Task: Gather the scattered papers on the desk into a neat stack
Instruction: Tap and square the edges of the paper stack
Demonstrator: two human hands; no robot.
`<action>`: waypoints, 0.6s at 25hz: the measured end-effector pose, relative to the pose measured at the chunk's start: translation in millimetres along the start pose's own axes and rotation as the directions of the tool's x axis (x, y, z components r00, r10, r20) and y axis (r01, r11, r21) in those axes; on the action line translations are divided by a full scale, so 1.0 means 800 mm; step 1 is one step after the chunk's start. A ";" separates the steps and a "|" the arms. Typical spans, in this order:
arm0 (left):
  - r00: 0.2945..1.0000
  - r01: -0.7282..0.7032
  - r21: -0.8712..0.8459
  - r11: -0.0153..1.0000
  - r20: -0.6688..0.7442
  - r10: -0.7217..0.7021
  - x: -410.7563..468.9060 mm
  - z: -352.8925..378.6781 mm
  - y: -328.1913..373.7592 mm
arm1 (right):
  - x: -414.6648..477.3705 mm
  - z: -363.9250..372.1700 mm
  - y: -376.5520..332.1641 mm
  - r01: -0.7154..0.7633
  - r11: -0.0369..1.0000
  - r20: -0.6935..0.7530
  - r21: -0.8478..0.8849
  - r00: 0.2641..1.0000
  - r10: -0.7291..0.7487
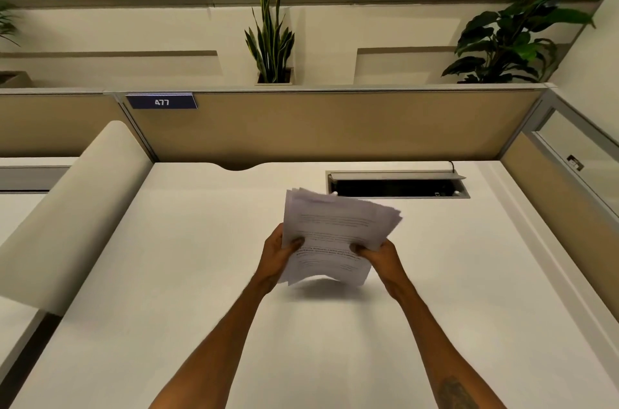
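Note:
A bundle of white printed papers is held above the middle of the white desk, tilted and blurred, with its sheet edges fanned unevenly at the top right. My left hand grips the bundle's left edge, thumb on the front sheet. My right hand grips the lower right edge the same way. The bundle's lower edge hangs just over the desk and casts a shadow beneath it. No loose sheets show elsewhere on the desk.
An open cable tray is set into the desk just behind the papers. Beige partition panels close the back and right sides. A rounded divider stands at the left. Potted plants sit behind the partition.

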State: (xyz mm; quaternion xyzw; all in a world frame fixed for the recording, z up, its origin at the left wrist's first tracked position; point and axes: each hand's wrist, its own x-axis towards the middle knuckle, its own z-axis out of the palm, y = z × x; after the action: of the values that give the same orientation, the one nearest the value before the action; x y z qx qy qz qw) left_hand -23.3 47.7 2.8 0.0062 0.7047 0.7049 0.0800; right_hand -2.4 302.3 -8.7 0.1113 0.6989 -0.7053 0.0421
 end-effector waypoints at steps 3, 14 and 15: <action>0.998 0.051 -0.041 0.998 0.023 -0.050 -0.003 0.000 -0.008 | 0.004 0.005 0.000 -0.011 1.000 -0.036 0.009 0.999 0.011; 0.989 0.126 -0.025 0.992 0.074 -0.124 0.004 -0.008 -0.010 | -0.010 -0.001 0.007 -0.020 1.000 0.032 0.007 0.999 0.020; 0.988 0.132 -0.014 0.991 0.083 -0.131 0.007 -0.007 -0.008 | -0.009 -0.001 0.003 -0.011 1.000 0.049 0.009 0.999 0.010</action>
State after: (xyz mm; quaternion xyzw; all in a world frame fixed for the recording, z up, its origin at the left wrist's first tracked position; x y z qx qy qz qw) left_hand -28.6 42.7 -4.3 -0.0120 0.6927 0.7041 0.1554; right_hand 5.1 302.4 -9.6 0.0977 0.6939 -0.7107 0.0625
